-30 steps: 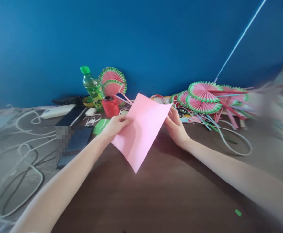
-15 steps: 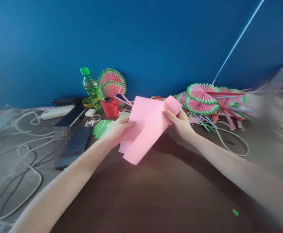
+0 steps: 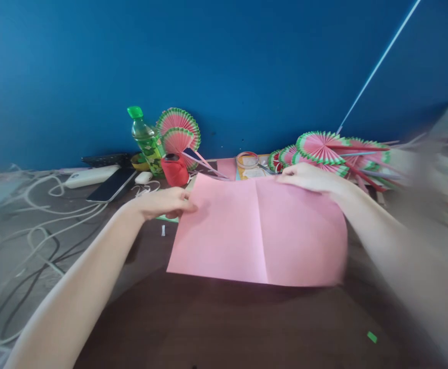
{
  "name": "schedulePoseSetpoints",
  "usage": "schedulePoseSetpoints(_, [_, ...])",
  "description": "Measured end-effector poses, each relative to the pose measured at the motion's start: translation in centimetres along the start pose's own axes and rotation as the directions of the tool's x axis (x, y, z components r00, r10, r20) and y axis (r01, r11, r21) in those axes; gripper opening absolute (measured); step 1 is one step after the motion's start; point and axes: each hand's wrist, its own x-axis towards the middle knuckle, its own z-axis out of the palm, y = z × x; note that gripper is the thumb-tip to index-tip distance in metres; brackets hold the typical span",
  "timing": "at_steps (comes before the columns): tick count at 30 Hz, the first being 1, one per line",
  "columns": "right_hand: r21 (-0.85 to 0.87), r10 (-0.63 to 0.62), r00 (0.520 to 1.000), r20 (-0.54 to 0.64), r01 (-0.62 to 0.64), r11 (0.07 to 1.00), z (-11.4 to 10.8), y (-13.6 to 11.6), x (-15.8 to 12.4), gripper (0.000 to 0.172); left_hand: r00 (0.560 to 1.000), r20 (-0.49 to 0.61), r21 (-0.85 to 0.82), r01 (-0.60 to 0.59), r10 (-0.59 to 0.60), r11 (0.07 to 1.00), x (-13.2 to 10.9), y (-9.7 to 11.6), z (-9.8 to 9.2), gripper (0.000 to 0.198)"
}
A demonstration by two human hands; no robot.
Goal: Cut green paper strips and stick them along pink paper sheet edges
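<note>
A sheet of pink paper [image 3: 224,230] is spread out above the dark table, with a crease running down its middle. My left hand [image 3: 168,202] pinches its left edge near the upper corner. At the far edge, right of the crease, my right hand [image 3: 310,178] grips the sheet, its fingertips partly hidden. The right end of the paper curls and is slightly blurred. A bit of green paper [image 3: 168,219] peeks out under my left hand, and a small white scrap [image 3: 163,230] lies beside the sheet.
Along the blue wall stand a green-capped bottle [image 3: 144,138], a red cup-like object [image 3: 175,170] and pleated watermelon-coloured fans [image 3: 321,148]. A roll of clear tape [image 3: 247,160] lies behind the paper. At left are a phone [image 3: 112,185], a white power bank [image 3: 92,176] and cables [image 3: 35,230].
The pink paper has gone from folded over to opened wide. My right hand has moved right along with its part, and my left hand slightly left. The dark object at left is gone from view.
</note>
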Motion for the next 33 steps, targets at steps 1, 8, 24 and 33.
schedulePoseSetpoints(1, [-0.122, 0.011, 0.998, 0.065, -0.003, 0.993, 0.4, -0.1, 0.1, 0.044, 0.986, 0.140, 0.080, 0.075, -0.085, 0.994, -0.1, -0.1, 0.2, 0.017])
schedulePoseSetpoints(8, [-0.355, -0.158, 0.977, 0.142, 0.200, 0.913, 4.4, -1.3, -0.2, 0.037, 0.901, -0.354, 0.683, 0.065, 0.252, 0.727, 0.1, 0.0, 5.8, 0.030])
schedulePoseSetpoints(24, [-0.482, -0.502, 0.848, -0.168, 0.373, 0.792, 7.2, -2.0, -1.6, 0.013, 0.947, -0.002, 0.615, -0.253, 0.323, 0.746, -0.5, -0.7, 10.3, 0.049])
schedulePoseSetpoints(33, [-0.286, -0.528, 0.844, -0.094, 0.485, 0.826, 10.9, -2.5, -3.2, 0.033, 0.932, -0.069, 0.602, -0.245, 0.355, 0.760, -0.4, -0.8, 10.5, 0.037])
